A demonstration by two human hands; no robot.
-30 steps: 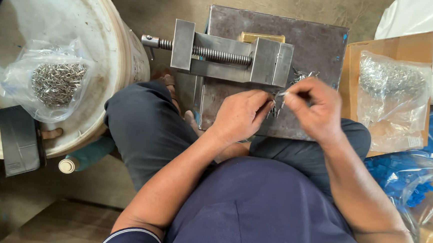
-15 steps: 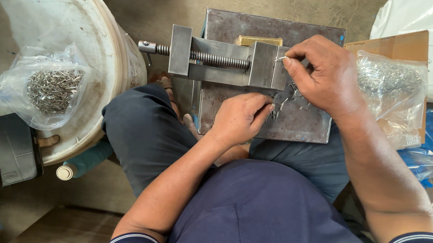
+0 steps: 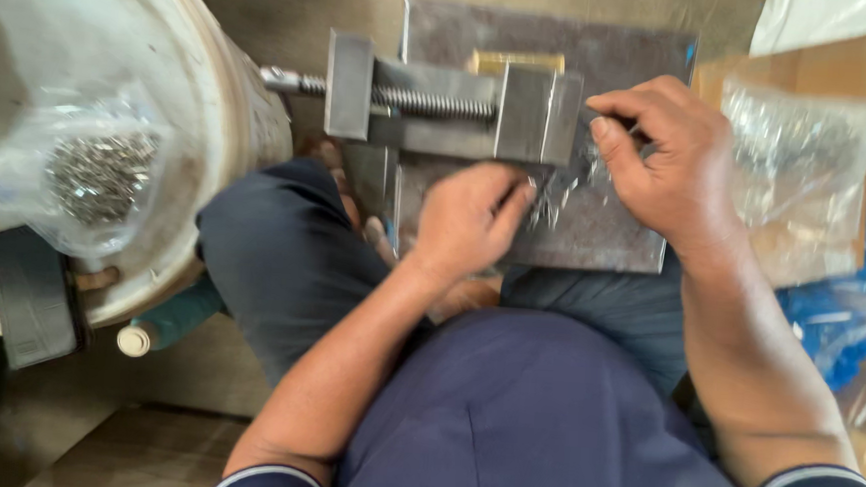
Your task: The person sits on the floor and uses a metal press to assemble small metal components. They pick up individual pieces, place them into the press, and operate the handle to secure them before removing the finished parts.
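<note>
Head view is showing me seated at a dark steel plate (image 3: pixel 615 54) that is lying across my lap, with a grey metal vise (image 3: pixel 451 109) sitting along its far edge, screw pointing left. A big white bucket (image 3: pixel 229 141) is standing off the plate's left edge, carrying a clear bag of small metal parts (image 3: pixel 96 178). A cardboard box (image 3: pixel 814 71) with another clear bag of shiny parts (image 3: pixel 793 165) is sitting off the right edge.

My right hand (image 3: pixel 674 158) is hovering at the vise's right end, fingers curled narrow, thumb and forefinger pinching together; motion blur is hiding whether a part is between them, so I cannot tell. My left hand (image 3: pixel 470 216) is resting on the plate just below the movable block, fingers loosely closed, tips touching a small glinting cluster of metal pieces (image 3: pixel 556 196) near the plate's middle.

My read: I am picking and placing a small piece at the vise. Next move is needing a steady pinch and precise alignment against the block's right face.
</note>
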